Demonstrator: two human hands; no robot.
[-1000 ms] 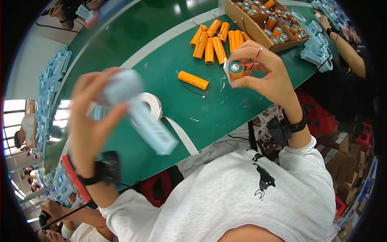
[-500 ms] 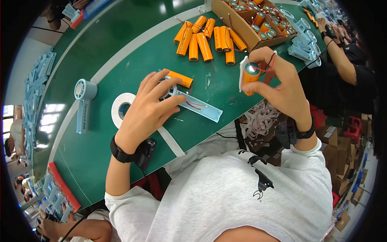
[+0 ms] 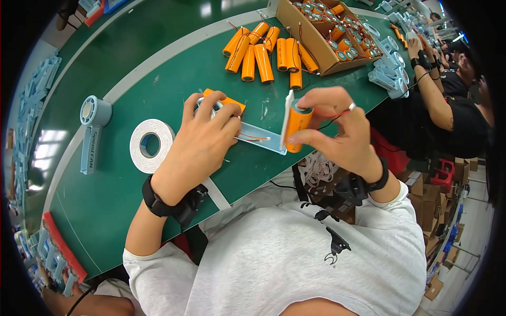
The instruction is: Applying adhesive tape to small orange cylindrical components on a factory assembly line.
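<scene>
In my right hand [image 3: 342, 129], thumb and fingers pinch an orange cylindrical battery [image 3: 299, 127] that stands nearly upright. A white strip [image 3: 288, 118] runs along its left side, and thin wires trail back toward my palm. The battery is just over the far end of a light blue fan shell [image 3: 263, 139], an open handle with red and dark wires in it. My left hand [image 3: 203, 141] curls over the round head of this shell, holding it on the table and hiding most of the head. Another orange battery [image 3: 232, 102] lies behind those fingers, partly covered.
A white tape roll [image 3: 137, 155] lies left of my left forearm. Farther left is a finished-looking blue handheld fan [image 3: 96, 112]. Loose batteries [image 3: 263, 62] lie at the back beside a cardboard box [image 3: 322, 59] of batteries. Blue fan parts [image 3: 387, 76] and co-workers' arms are at right.
My right hand has brought the battery left and lower, to the end of the fan shell. The left hand's fingers have closed more around the shell's head. The view has shifted slightly.
</scene>
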